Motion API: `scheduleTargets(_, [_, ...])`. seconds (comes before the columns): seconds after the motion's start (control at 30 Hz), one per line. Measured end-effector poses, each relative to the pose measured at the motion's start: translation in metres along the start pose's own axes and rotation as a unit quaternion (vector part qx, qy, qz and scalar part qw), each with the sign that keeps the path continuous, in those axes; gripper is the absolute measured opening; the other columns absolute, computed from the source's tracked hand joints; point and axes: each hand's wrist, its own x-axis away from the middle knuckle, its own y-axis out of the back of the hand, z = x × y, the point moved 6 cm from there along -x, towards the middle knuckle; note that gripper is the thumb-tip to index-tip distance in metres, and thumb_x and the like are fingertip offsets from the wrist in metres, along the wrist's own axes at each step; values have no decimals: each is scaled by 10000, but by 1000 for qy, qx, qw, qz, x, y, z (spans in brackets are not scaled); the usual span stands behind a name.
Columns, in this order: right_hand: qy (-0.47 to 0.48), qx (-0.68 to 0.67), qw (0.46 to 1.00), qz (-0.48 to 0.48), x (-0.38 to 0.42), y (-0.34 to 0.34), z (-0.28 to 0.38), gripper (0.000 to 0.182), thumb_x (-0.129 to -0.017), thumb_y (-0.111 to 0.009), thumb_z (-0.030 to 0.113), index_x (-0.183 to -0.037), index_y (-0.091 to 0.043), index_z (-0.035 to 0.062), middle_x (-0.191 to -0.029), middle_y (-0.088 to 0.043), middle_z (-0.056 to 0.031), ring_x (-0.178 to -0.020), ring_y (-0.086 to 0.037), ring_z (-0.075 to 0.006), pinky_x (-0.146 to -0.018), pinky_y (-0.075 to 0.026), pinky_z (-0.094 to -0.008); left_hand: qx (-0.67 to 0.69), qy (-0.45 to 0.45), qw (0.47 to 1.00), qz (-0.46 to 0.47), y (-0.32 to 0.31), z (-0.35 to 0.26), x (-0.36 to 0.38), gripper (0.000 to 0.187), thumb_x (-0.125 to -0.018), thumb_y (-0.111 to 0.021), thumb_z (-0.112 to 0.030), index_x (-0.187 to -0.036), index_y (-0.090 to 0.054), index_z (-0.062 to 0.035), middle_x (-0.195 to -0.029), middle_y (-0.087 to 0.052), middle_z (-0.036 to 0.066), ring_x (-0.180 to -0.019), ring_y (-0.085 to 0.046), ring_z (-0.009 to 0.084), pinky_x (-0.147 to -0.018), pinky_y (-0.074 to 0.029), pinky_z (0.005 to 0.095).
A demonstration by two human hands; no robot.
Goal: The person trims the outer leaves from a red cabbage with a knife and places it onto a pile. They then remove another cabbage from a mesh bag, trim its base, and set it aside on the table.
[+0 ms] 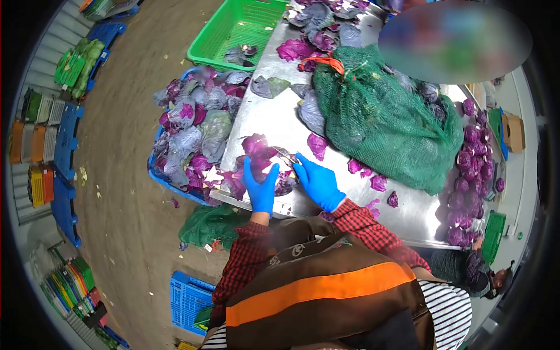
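Note:
Both my hands wear blue gloves over the near left part of a metal table (286, 116). Thumb and fingers spread apart, my left hand (261, 186) touches a heap of purple cabbage leaves and pieces (256, 153) at the table's edge. My right hand (318, 182) is closed on the handle of what looks like a knife (286, 155), its blade reaching left over the pieces. Whether a whole cabbage lies under the hands is hard to tell. Loose purple leaves (317, 146) are scattered to the right of them.
A green mesh sack (379, 116) lies beyond my right hand. Trimmed cabbages (466, 169) line the right edge. At the left stands a blue-rimmed crate (157, 172) full of leaves, with a green crate (204, 44) behind it. Another person (466, 268) is at the lower right.

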Motion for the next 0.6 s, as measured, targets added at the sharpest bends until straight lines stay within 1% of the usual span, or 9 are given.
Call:
scheduleTargets(0.07, [62, 0, 998, -18, 6, 8, 5, 334, -940, -510, 278, -1205, -595, 92, -899, -672, -171, -723, -660, -331, -609, -522, -419, 6, -68, 998, -5, -4, 25, -5, 824, -773, -783, -225, -1416, -321, 3, -1376, -407, 171, -1307, -368, 261, -1099, -301, 379])
scheduleTargets(0.1, [144, 136, 980, 28, 8, -14, -12, 332, -881, -572, 214, -1191, -605, 101, -911, -668, -167, -699, -658, -318, -581, -524, -413, -8, -114, 993, -29, -10, 26, -5, 720, -781, -774, -202, -1354, -393, 10, -1313, -461, 150, -1242, -432, 253, -1068, -341, 373])
scheduleTargets(0.17, [131, 67, 989, -4, 4, -16, -19, 417, -815, -632, 166, -1224, -593, 95, -896, -655, -167, -664, -647, -277, -575, -527, -396, 92, -126, 987, -45, -13, 8, -9, 391, -813, -726, -181, -1072, -476, -31, -1006, -523, 56, -919, -507, 184, -850, -431, 315])
scheduleTargets(0.2, [13, -147, 988, 51, 0, -27, -34, 411, -877, -579, 168, -1277, -563, 75, -942, -657, -171, -676, -648, -220, -578, -515, -378, 213, -96, 972, -40, -21, 11, -16, 235, -817, -709, -151, -872, -495, -71, -862, -508, 7, -766, -486, 122, -723, -437, 267])
scheduleTargets(0.23, [-86, -396, 908, 102, -6, -56, -70, 390, -954, -489, 183, -1314, -530, 38, -973, -659, -183, -744, -646, -185, -624, -502, -343, 111, -64, 991, -47, -42, 67, -22, 794, -696, -769, -438, -1317, -442, -64, -1017, -544, 109, -928, -550, 273, -848, -458, 417])
scheduleTargets(0.27, [-91, -362, 927, 33, 6, -14, 5, 427, -1007, -420, 213, -1375, -442, -4, -1219, -600, -126, -1027, -599, -175, -895, -484, -310, -136, -116, 974, -142, -23, 1, 7, 942, -618, -804, -444, -1389, -384, -103, -1133, -504, 165, -1046, -498, 353, -907, -407, 483])
scheduleTargets(0.3, [-147, -144, 972, 116, -12, -28, -41, 453, -1012, -406, 260, -1370, -439, -17, -1261, -580, -184, -1084, -607, -263, -933, -468, -354, -146, -99, 977, -117, -15, -29, 17, 1026, -664, -793, -450, -1486, -255, -157, -1219, -417, 213, -1107, -423, 403, -941, -358, 503])
scheduleTargets(0.4, [-5, -28, 997, 65, -15, -20, -35, 482, -1016, -374, 301, -1349, -445, -39, -1303, -529, -243, -1127, -578, -347, -943, -451, -378, -159, -74, 974, -143, -22, -17, 22, 1015, -677, -782, -448, -1492, -224, -216, -1328, -324, 251, -1240, -335, 435, -1032, -292, 529])
scheduleTargets(0.6, [-37, -62, 996, 59, -30, -26, -70, 531, -1019, -348, 363, -1315, -475, -59, -1293, -527, -261, -1184, -526, -362, -979, -430, -379, -143, -39, 983, -112, -16, -25, 27, 997, -698, -765, -450, -1488, -211, -201, -1396, -275, 249, -1317, -256, 448, -1062, -274, 557])
